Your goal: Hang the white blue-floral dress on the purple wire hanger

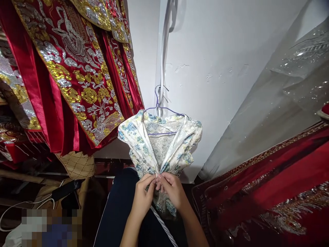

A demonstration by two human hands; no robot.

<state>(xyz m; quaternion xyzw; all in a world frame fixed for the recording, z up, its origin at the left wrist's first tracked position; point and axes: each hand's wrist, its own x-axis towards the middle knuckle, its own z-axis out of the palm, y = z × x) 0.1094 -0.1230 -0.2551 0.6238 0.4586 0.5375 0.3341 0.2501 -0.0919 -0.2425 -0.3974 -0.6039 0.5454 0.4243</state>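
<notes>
A white garment with blue and yellow floral patterning (138, 144) hangs from a thin purple hanger (168, 109), its front parted in a deep V. At the bottom of that V, my left hand (146, 188) pinches one front edge. Right beside it, my right hand (169, 187) pinches the other edge, and the fingertips of both hands meet. Whatever small fastening lies between the fingers is hidden. Below the hands, the lower part of the garment drapes over dark trousers (118, 202) with white piping.
Red costumes with gold and silver embroidery (89, 92) hang at the left. A white wall (205, 68) stands behind. Sheer glittering fabric (295, 68) and a dark red beaded cloth (269, 188) fill the right. A white cable (15, 206) loops at the lower left near a pixelated patch.
</notes>
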